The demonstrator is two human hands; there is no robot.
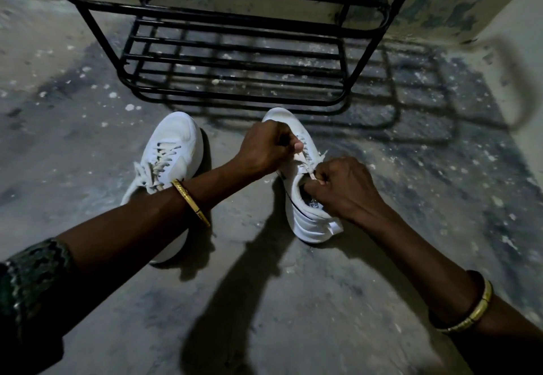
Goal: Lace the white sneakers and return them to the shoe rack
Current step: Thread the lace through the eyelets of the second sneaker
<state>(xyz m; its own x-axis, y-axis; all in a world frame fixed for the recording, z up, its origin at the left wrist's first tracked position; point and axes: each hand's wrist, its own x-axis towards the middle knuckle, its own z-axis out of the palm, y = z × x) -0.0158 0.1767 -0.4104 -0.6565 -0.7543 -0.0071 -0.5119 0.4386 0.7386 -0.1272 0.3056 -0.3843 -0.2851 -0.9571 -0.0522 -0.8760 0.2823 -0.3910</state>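
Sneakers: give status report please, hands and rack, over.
Status: left hand and right hand both pinch lace of right-side sneaker. Other sneaker laced, beside it on floor. No obstacle seen before shoe rack.

Shoe rack (pixel 235 60): cut off by the edge at 12 o'clock; upper tiers not seen. Rear of the left sneaker (pixel 173 145) is largely covered by the left forearm (pixel 141 221). Eyelets of the right sneaker (pixel 305 216) are mostly hidden under the left hand (pixel 264 151) and right hand (pixel 343 189); lace (pixel 302 158) ends are buried in both pinches. Insole print (pixel 313 203): too small to be read. Sleeve (pixel 32 280) is cropped at 8 o'clock.
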